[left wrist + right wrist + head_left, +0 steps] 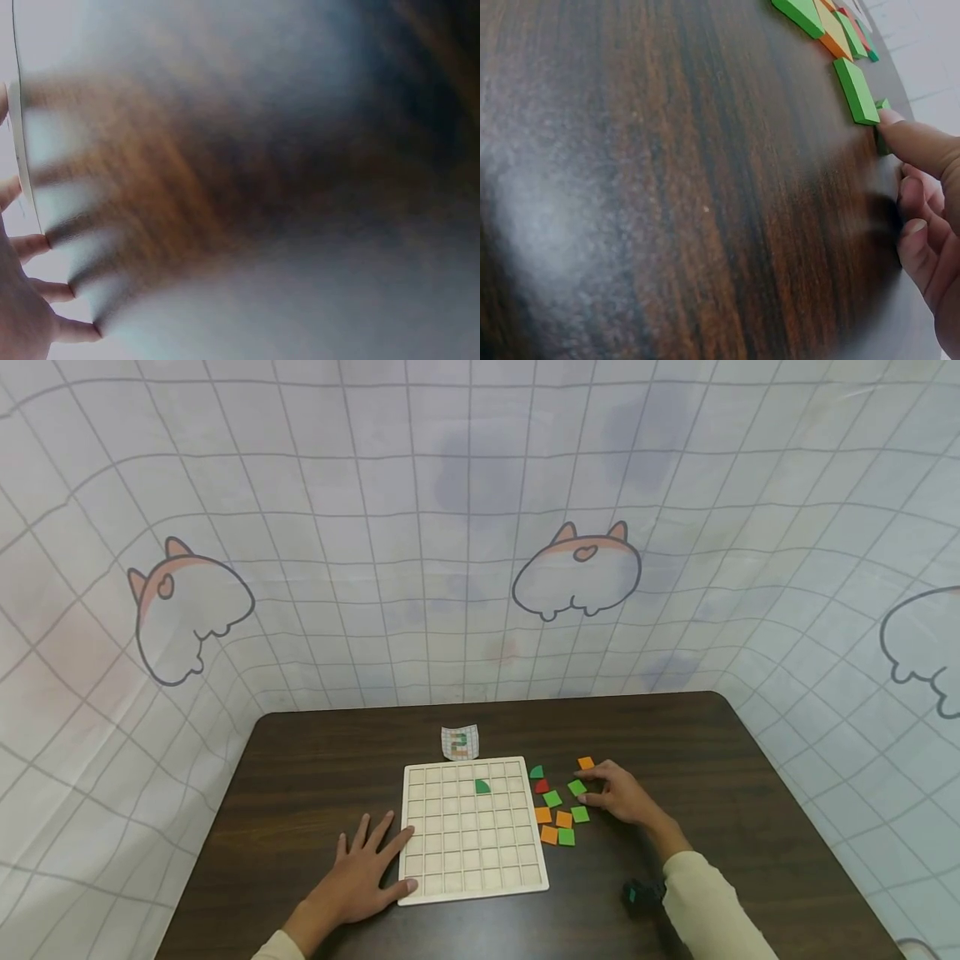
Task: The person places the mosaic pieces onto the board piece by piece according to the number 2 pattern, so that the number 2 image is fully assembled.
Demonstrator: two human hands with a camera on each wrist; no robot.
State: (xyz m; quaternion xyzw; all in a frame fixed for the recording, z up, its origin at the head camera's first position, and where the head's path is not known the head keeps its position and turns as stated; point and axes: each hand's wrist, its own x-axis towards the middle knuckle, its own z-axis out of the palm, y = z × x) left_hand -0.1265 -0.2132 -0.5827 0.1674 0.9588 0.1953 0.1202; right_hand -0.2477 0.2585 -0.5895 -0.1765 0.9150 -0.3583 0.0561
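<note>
A white board (468, 847) with square cells lies on the dark table (322, 777), and the left hand (363, 872) rests at its 8 o'clock side, open, with fingers spread; its thumb and forefinger touch the board's edge. On the board, toward 12 o'clock, sits one green quarter-round piece (482, 787). Just beyond the board, at 12 o'clock, lies a small paper (460, 743) with a coloured pattern. The right hand (621, 792) is on the board's 3 o'clock side, and its bent forefinger and thumb pinch a green block (576, 787), which lies at 2 o'clock from the board's middle. Around this block, an orange block (586, 763) is near at 1 o'clock, a red piece (542, 787) at 9, and more green and orange blocks (563, 819) between 6 and 8.
</note>
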